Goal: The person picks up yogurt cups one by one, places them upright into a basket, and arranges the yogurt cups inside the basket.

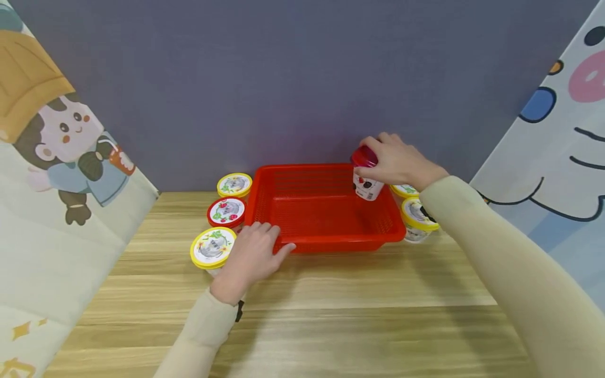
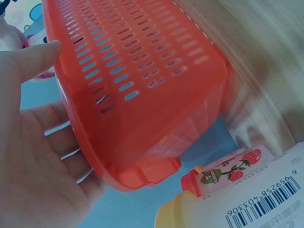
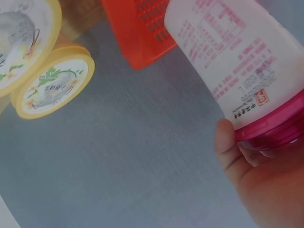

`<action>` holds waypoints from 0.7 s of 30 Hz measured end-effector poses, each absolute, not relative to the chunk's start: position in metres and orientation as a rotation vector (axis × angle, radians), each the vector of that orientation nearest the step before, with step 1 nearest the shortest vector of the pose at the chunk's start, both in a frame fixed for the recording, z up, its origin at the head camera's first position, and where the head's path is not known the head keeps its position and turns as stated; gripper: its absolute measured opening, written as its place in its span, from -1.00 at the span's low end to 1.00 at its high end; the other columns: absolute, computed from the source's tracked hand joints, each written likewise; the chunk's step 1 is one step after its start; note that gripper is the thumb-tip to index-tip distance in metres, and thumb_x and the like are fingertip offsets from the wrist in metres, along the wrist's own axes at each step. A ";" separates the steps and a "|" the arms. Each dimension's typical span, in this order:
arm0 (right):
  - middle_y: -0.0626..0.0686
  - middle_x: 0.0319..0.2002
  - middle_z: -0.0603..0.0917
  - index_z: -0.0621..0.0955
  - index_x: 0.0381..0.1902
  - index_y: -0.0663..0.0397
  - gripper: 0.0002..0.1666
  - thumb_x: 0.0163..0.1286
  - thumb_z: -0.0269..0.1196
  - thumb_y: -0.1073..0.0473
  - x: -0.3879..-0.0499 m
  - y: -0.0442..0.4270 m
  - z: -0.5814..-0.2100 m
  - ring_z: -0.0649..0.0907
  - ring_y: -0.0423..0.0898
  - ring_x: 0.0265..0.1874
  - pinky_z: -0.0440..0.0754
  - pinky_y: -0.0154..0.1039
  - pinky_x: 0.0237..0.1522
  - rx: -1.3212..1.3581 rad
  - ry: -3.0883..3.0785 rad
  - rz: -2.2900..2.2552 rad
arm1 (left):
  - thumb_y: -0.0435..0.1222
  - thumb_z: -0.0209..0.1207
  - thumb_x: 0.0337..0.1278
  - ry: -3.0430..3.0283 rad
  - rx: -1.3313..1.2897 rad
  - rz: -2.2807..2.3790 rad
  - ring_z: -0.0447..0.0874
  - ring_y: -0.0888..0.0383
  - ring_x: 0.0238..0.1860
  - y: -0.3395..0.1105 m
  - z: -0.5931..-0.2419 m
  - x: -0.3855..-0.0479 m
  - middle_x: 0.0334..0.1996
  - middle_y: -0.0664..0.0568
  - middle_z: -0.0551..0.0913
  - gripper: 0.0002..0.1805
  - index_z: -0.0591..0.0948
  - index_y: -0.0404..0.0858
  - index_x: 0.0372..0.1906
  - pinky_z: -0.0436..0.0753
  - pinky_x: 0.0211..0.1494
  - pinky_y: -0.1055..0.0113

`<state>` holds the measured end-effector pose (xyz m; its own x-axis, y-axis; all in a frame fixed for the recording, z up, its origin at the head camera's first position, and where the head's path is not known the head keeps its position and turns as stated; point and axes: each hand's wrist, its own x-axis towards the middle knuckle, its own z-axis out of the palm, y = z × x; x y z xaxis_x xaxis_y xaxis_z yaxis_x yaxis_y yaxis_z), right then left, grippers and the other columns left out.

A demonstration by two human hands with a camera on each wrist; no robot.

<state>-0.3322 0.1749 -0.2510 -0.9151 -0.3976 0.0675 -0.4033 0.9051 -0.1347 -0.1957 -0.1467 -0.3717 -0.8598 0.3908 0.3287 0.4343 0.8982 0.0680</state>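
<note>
My right hand [image 1: 394, 163] grips a white cup with a pink lid [image 1: 367, 190] by its lid end. The cup leans slightly, lid up, at the right back part of a red plastic basket [image 1: 326, 244]. Whether its base touches the basket cannot be told. In the right wrist view, fine print covers the cup [image 3: 237, 61], and the thumb presses by the lid. My left hand [image 1: 252, 254] rests on the basket's front left corner. The left wrist view shows its fingers [image 2: 61, 137] reaching over the rim, partly hidden behind it, with the thumb at the edge.
Left of the basket stand a yellow-lidded tub [image 1: 235, 185], a red-lidded tub [image 1: 227, 211] and another yellow-lidded tub [image 1: 212, 248]. Two yellow-lidded tubs, one nearer [image 1: 418, 218], stand at its right, partly behind my forearm. A grey wall [image 1: 283, 79] rises behind the wooden table [image 1: 354, 325].
</note>
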 end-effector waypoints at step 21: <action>0.24 0.26 0.35 0.32 0.42 -0.05 -0.19 0.34 0.15 -0.29 -0.365 0.144 -0.277 0.32 0.20 0.20 0.51 0.30 0.05 0.653 -3.091 0.181 | 0.09 0.23 0.30 -2.748 -0.604 -0.191 0.54 0.00 -0.32 -0.147 -0.372 -0.195 -0.37 -0.02 0.62 -0.58 0.60 -0.22 -0.31 0.53 -0.10 0.07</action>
